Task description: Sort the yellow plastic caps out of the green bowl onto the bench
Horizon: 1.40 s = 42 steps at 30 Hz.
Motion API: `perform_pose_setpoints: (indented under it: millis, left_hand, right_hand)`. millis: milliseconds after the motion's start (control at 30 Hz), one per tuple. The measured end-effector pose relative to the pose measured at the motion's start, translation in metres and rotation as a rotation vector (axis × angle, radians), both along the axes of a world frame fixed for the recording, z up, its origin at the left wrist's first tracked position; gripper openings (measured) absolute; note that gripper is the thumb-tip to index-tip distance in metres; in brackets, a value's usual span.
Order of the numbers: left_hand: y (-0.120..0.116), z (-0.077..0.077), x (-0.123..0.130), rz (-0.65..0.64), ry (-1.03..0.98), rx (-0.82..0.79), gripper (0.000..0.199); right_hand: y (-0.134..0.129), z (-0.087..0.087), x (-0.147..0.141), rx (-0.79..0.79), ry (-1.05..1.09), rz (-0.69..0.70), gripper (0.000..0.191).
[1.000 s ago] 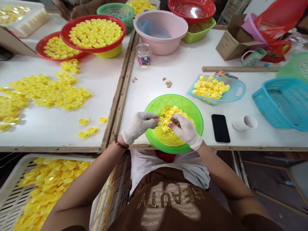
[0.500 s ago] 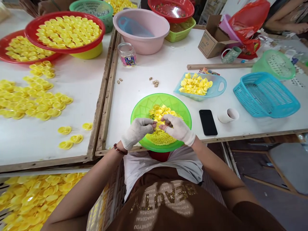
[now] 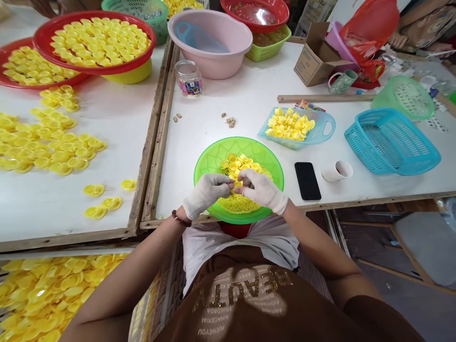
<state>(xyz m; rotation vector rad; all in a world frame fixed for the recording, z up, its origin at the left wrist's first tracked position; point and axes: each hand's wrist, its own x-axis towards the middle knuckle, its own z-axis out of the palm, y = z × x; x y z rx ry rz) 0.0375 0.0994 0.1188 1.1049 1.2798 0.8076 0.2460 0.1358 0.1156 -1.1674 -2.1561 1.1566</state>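
Both my hands, in white gloves with bare fingertips, meet over a bright green basin (image 3: 210,159). My left hand (image 3: 210,191) pinches something too small to make out. Thumb and forefinger of my right hand (image 3: 262,190) close on what looks like a small yellow plastic cup (image 3: 237,185), partly hidden by the fingers. Just beyond the fingertips lies a pile of yellow cups (image 3: 238,165) in the basin. Many tiny yellow pieces (image 3: 238,205) cover the basin's near side, beneath my hands.
A blue scoop tray (image 3: 322,135) of yellow cups stands beyond the basin. To the right are a phone (image 3: 308,181), a paper cup (image 3: 337,171) and a blue basket (image 3: 392,156). Red trays (image 3: 94,72) of yellow pieces stand left. Another person's arm (image 3: 415,21) shows at far right.
My fingertips shift slightly over the basin, still close together. The view moves a little. At far right, the other person's arms have changed position.
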Motion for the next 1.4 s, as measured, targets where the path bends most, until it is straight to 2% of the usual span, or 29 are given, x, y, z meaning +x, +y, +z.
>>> perform_pose_setpoints:
  millis: [100,200,267,367,433,467,567,633,700,767,867,933,1000,1033,1067,1100,1167,1200,1267,1300,1333,1400]
  left_hand:
    - [0.000,-0.001,0.003,-0.001,-0.005,0.007,0.025]
    - [-0.001,-0.001,0.004,0.017,-0.027,-0.017,0.025]
    - [-0.001,0.000,0.002,0.043,-0.057,-0.018,0.026]
    - [0.002,0.006,-0.018,0.116,-0.087,0.019,0.025]
    - [0.008,0.011,-0.047,0.203,0.011,0.075,0.022]
    - [0.011,0.014,-0.066,0.264,0.131,0.110,0.020]
    - [0.018,0.021,-0.139,0.438,0.727,0.151,0.013]
    - [0.020,0.019,-0.189,0.472,1.066,0.057,0.015]
    - [0.019,0.009,-0.234,0.463,1.147,-0.034,0.018]
    - [0.019,-0.005,-0.269,0.445,1.155,-0.114,0.021]
    - [0.022,-0.021,-0.291,0.427,1.144,-0.174,0.024]
    - [0.026,-0.020,-0.279,0.455,1.157,-0.037,0.024]
    - [0.028,-0.010,-0.240,0.455,1.170,0.247,0.021]
    - [0.029,-0.004,-0.213,0.417,1.162,0.400,0.022]
    - [0.029,0.002,-0.181,0.323,1.133,0.530,0.025]
    - [0.029,0.006,-0.148,0.167,1.077,0.613,0.027]
    - [0.029,0.008,-0.084,-0.094,0.989,0.654,0.020]
    - [0.029,0.005,-0.057,-0.306,0.958,0.648,0.020]
    - [0.030,-0.005,-0.016,-0.591,0.955,0.626,0.025]
    - [0.032,-0.011,-0.004,-0.680,0.958,0.614,0.029]
    - [0.033,-0.017,0.004,-0.717,0.953,0.604,0.031]
    - [0.036,-0.023,0.010,-0.688,0.883,0.568,0.027]
  right_hand:
    - [-0.001,-0.006,-0.006,-0.136,0.062,0.011,0.016]
    - [0.002,-0.008,0.004,-0.291,0.154,0.051,0.016]
    - [0.003,-0.006,0.015,-0.239,0.100,0.069,0.020]
    - [0.001,-0.004,0.027,0.022,-0.105,0.126,0.019]
    - [-0.002,-0.006,0.028,0.131,-0.199,0.193,0.018]
    - [-0.003,-0.007,0.027,0.143,-0.227,0.230,0.019]
    - [-0.009,-0.008,0.013,0.134,-0.335,0.347,0.022]
    - [-0.012,-0.005,0.001,0.160,-0.491,0.400,0.025]
    - [-0.014,-0.001,-0.011,0.192,-0.680,0.416,0.028]
    - [-0.016,-0.001,-0.023,0.210,-0.805,0.436,0.028]
    - [-0.018,-0.007,-0.036,0.126,-0.785,0.445,0.031]
    - [-0.018,-0.015,-0.041,0.029,-0.721,0.414,0.033]
    - [-0.016,-0.021,-0.041,-0.048,-0.661,0.379,0.031]
    - [-0.014,-0.022,-0.040,-0.069,-0.630,0.368,0.030]
    - [-0.011,-0.023,-0.038,-0.074,-0.603,0.357,0.031]
    - [-0.007,-0.022,-0.036,-0.110,-0.530,0.316,0.033]
    - [0.001,-0.018,-0.029,-0.272,-0.276,0.161,0.037]
    - [0.005,-0.016,-0.026,-0.371,-0.129,0.068,0.038]
    - [0.013,-0.013,-0.020,-0.528,0.119,-0.094,0.038]
    - [0.017,-0.012,-0.017,-0.592,0.225,-0.157,0.037]
    - [0.021,-0.012,-0.015,-0.651,0.317,-0.202,0.035]
    - [0.027,-0.012,-0.012,-0.843,0.585,-0.296,0.033]
